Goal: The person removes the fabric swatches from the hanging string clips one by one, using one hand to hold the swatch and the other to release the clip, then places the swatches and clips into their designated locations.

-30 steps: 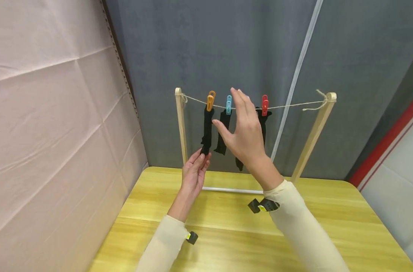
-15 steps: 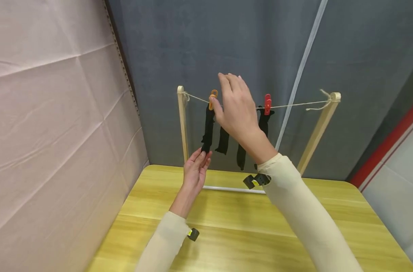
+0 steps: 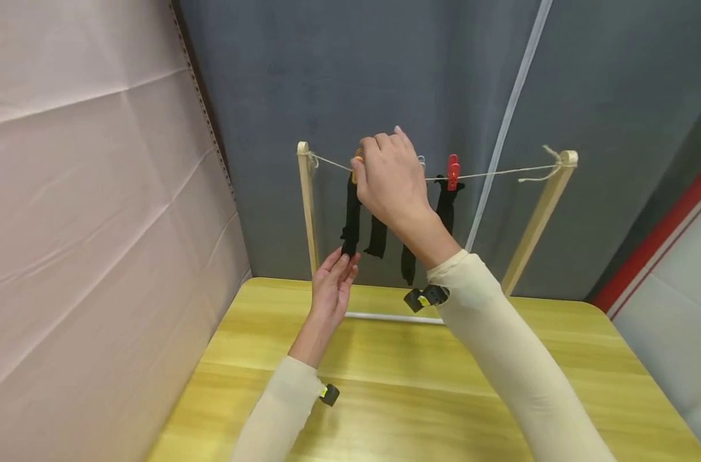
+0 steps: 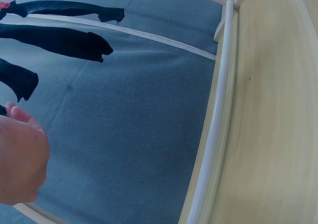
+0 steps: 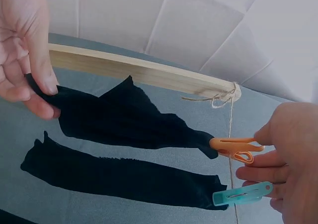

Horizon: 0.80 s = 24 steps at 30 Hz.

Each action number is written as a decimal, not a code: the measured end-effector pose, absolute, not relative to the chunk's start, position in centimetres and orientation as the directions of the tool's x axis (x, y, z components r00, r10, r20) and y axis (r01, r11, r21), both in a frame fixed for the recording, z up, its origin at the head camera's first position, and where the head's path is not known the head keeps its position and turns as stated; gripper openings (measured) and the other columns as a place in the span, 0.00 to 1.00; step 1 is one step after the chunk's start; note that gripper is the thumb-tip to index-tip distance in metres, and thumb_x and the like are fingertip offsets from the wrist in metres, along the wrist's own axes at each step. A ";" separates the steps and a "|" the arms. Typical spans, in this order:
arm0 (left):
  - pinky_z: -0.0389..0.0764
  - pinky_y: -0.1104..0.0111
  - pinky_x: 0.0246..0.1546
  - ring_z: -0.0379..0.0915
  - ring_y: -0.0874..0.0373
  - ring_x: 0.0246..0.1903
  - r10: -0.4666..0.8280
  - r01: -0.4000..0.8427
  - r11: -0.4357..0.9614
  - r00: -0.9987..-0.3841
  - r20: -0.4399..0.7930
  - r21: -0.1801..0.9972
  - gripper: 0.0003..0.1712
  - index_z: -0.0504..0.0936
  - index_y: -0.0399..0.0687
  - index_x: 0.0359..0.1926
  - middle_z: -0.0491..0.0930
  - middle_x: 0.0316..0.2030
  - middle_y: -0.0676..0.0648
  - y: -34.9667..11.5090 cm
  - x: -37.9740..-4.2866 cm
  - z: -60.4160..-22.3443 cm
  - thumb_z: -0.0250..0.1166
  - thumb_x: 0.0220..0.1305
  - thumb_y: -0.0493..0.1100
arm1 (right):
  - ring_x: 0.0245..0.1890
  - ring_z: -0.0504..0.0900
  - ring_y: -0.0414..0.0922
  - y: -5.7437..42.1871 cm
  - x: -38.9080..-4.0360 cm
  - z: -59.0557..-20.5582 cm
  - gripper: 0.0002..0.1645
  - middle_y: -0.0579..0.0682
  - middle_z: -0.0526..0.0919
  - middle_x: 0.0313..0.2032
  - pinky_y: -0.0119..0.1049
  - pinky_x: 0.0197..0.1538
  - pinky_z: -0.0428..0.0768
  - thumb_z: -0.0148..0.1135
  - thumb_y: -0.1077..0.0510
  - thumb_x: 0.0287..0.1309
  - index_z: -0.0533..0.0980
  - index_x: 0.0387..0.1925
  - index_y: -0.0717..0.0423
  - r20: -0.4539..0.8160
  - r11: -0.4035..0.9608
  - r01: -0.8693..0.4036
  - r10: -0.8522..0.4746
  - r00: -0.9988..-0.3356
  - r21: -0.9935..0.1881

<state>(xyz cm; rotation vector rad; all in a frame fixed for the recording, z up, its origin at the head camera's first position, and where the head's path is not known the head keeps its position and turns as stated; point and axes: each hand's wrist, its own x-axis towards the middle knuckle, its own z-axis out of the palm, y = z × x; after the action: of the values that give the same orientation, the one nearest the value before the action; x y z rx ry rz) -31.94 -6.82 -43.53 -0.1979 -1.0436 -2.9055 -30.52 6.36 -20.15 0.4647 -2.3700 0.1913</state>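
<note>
A slim black sock point(image 5: 119, 117) hangs from the string line point(image 3: 500, 171) by an orange clothespin point(image 5: 231, 145). My left hand point(image 3: 329, 289) pinches the lower end of this sock between thumb and fingers. Up at the line, my right hand point(image 3: 393, 179) grips the handle end of the orange clothespin, thumb on one side and fingers on the other. Beside it a second black sock point(image 5: 119, 179) hangs under a turquoise clothespin point(image 5: 242, 194), which the right hand hides in the head view. Farther right, a red clothespin point(image 3: 453, 172) holds another black sock point(image 3: 446, 208).
Two wooden posts, a left post point(image 3: 307, 212) and a right post point(image 3: 537, 221), carry the line. A white bar point(image 3: 393, 317) runs between their feet on the wooden table point(image 3: 419, 391). Behind stands a grey curtain point(image 3: 350, 77); pale cloth point(image 3: 96, 192) hangs at left.
My right hand has moved left along the line to the orange clothespin, and its fingers have closed in on it. The left hand stays at the sock's lower end.
</note>
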 end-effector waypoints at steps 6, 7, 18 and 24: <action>0.87 0.75 0.45 0.90 0.60 0.46 -0.015 0.085 -0.775 -0.993 0.116 0.626 0.09 0.86 0.44 0.50 0.90 0.47 0.49 -7.4 -31.7 -44.1 0.63 0.75 0.32 | 0.62 0.80 0.54 5.5 -30.4 -20.4 0.18 0.55 0.85 0.54 0.47 0.87 0.53 0.56 0.51 0.79 0.79 0.58 0.58 0.653 0.903 -0.429 -0.307 -0.692 -0.030; 0.87 0.75 0.46 0.90 0.59 0.46 -0.016 0.083 -0.775 -0.994 0.113 0.626 0.09 0.86 0.44 0.50 0.90 0.47 0.49 -7.5 -31.7 -44.3 0.63 0.75 0.32 | 0.61 0.81 0.54 5.4 -30.4 -20.5 0.17 0.55 0.86 0.53 0.47 0.87 0.53 0.57 0.51 0.79 0.79 0.56 0.58 0.655 0.897 -0.440 -0.311 -0.689 -0.037; 0.87 0.75 0.46 0.90 0.59 0.47 -0.041 0.092 -0.767 -0.995 0.096 0.635 0.10 0.86 0.44 0.51 0.91 0.47 0.49 -8.3 -31.7 -44.7 0.64 0.75 0.32 | 0.46 0.87 0.47 4.6 -30.2 -20.4 0.10 0.49 0.89 0.42 0.43 0.83 0.63 0.64 0.51 0.75 0.81 0.47 0.53 0.711 0.855 -0.513 -0.311 -0.630 -0.080; 0.88 0.75 0.46 0.90 0.59 0.47 -0.042 0.099 -0.764 -0.994 0.104 0.637 0.10 0.86 0.44 0.52 0.91 0.46 0.48 -8.2 -31.9 -44.6 0.63 0.75 0.33 | 0.44 0.87 0.47 4.8 -30.2 -20.3 0.08 0.49 0.91 0.40 0.43 0.79 0.69 0.67 0.53 0.72 0.83 0.44 0.53 0.751 0.827 -0.552 -0.299 -0.589 -0.103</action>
<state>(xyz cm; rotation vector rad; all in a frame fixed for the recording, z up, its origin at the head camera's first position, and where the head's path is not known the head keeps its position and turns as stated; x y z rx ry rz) -31.89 -8.23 -44.59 -0.1278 -1.0471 -2.8794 -30.20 4.79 -20.29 0.6200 -2.2338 0.4215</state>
